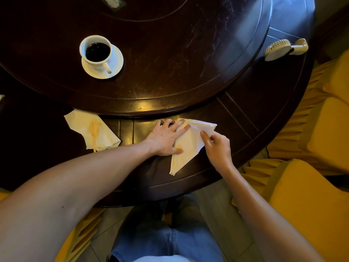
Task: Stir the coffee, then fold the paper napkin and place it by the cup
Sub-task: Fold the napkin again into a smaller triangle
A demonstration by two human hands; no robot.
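Observation:
A white paper napkin (pixel 188 146), folded into a long triangle, lies on the dark table's near rim. My left hand (pixel 164 138) rests flat on its left edge, fingers spread, pressing it down. My right hand (pixel 217 146) pinches the napkin's upper right flap between thumb and fingers. A white cup of black coffee (pixel 97 51) stands on a white saucer (pixel 117 61) at the far left, on the raised round centre of the table, well apart from both hands.
A second, crumpled napkin (pixel 102 133) with a thin orange stir stick (pixel 93 137) on it lies left of my left hand. A small cream hand-held fan (pixel 279 49) sits at the table's right edge. Yellow-covered chairs (pixel 311 186) stand to the right.

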